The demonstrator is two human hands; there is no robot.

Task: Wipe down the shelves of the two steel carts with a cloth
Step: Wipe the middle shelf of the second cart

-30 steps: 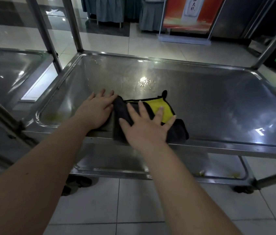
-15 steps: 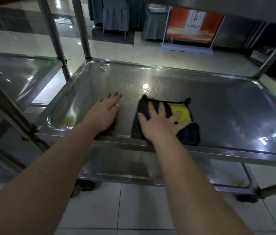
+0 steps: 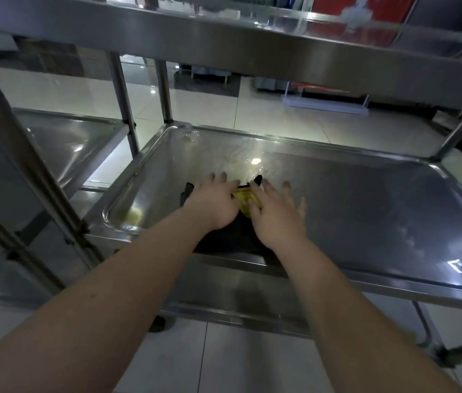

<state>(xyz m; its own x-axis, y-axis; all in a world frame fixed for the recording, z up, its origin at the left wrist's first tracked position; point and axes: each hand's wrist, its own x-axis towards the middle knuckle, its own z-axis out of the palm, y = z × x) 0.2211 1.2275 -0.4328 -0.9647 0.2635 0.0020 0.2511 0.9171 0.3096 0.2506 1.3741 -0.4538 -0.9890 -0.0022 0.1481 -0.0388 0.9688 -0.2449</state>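
A black cloth with a yellow patch lies on the middle shelf of the steel cart in front of me. Both hands lie flat on the cloth with fingers spread. My left hand covers its left part, and my right hand covers its right part. Only the yellow strip between the hands and the dark near edge show. A second steel cart's shelf stands to the left.
The cart's top shelf overhangs close above. Upright steel posts stand at the shelf's far left corner, another post is near left. A lower shelf lies beneath. Tiled floor surrounds the carts.
My left hand has moved from the bare shelf onto the cloth beside my right hand. The view has dropped, so the top shelf now fills the upper frame.
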